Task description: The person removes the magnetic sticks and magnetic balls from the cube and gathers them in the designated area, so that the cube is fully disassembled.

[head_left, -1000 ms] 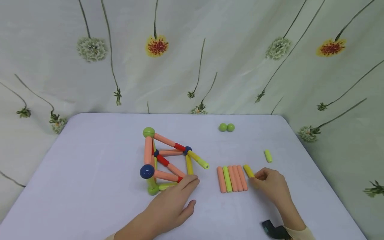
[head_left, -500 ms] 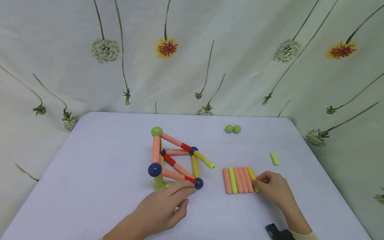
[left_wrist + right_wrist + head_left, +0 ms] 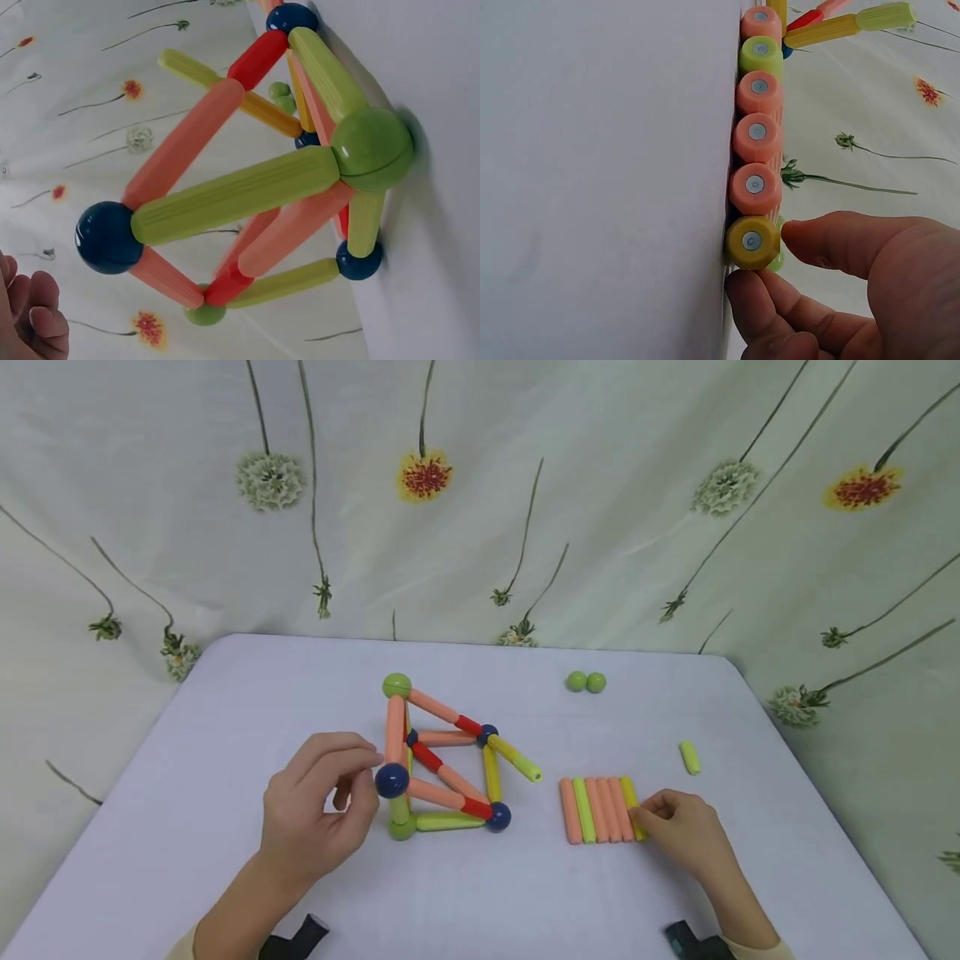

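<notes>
A frame of magnetic rods and balls stands on the table's left half, also large in the left wrist view. My left hand is raised beside its blue ball, fingers bent with nothing in them; the left wrist view shows a gap between fingertips and blue ball. With thumb and forefinger my right hand pinches a yellow magnetic rod. That rod lies at the right end of a row of pink and lime rods, flush against the last pink one.
Two green balls sit at the back of the white table. A short lime rod lies alone at the right. From the frame's right side a yellow-and-lime arm sticks out. A flower-printed cloth hangs behind.
My right hand has brought the yellow rod leftward against the row. My left hand has left the frame's front right corner and moved left and up beside the raised blue ball.
</notes>
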A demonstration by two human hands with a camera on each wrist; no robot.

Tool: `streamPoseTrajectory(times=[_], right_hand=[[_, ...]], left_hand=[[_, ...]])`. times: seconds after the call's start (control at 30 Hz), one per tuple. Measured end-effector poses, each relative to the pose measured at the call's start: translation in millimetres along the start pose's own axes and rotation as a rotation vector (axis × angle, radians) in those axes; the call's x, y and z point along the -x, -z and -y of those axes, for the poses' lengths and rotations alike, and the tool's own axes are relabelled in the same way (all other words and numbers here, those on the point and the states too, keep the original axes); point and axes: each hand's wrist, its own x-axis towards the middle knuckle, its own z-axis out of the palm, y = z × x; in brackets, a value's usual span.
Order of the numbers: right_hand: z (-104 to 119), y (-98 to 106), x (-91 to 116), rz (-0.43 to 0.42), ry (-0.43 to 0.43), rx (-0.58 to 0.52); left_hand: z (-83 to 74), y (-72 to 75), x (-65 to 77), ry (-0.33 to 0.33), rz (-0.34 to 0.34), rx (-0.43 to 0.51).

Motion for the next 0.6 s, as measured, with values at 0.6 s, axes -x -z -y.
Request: streamPoseTrajectory(times=[0.6], right_hand=[[52, 13, 28, -0.404, 0.301, 0.103]], left_hand=[[47.2, 13.6, 38.9, 0.151, 0.484, 0.192]])
